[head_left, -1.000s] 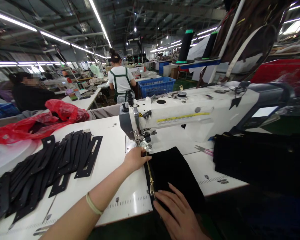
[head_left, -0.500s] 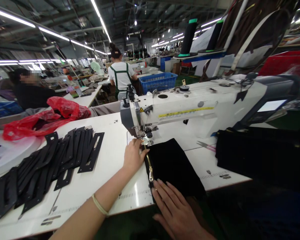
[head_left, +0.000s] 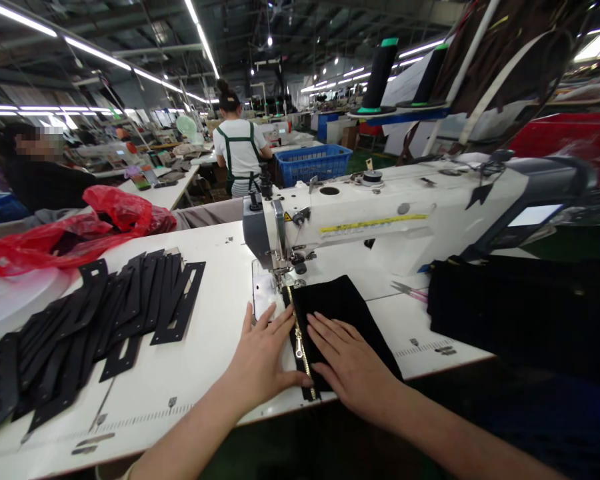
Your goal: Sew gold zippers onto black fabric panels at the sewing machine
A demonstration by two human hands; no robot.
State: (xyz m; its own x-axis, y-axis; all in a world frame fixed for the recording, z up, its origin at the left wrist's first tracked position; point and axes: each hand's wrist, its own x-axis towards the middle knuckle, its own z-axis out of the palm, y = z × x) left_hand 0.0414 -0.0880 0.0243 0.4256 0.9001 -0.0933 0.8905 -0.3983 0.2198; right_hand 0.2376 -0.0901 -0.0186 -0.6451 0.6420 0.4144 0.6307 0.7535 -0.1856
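A black fabric piece (head_left: 347,300) lies flat on the white sewing table, its far left corner beneath the needle area of a white sewing machine (head_left: 380,220). Along its left edge runs a gold zipper (head_left: 299,340) with a metal pull. My left hand (head_left: 266,357) rests with fingers spread at the zipper's left side, index fingertip and thumb touching the zipper strip. On the fabric right of the zipper lies my right hand (head_left: 353,363), palm down and fingers stretched out. Neither hand grips anything.
Black slotted strips (head_left: 80,327) lie heaped at the left, with a red plastic bag (head_left: 105,223) behind them. Scissors (head_left: 410,291) and a dark fabric stack (head_left: 520,307) are at the right. Two people sit or stand beyond, near a blue basket (head_left: 313,163).
My left hand has moved back from the needle area toward the near part of the zipper. My right hand has slid forward onto the fabric, uncovering the zipper's near end.
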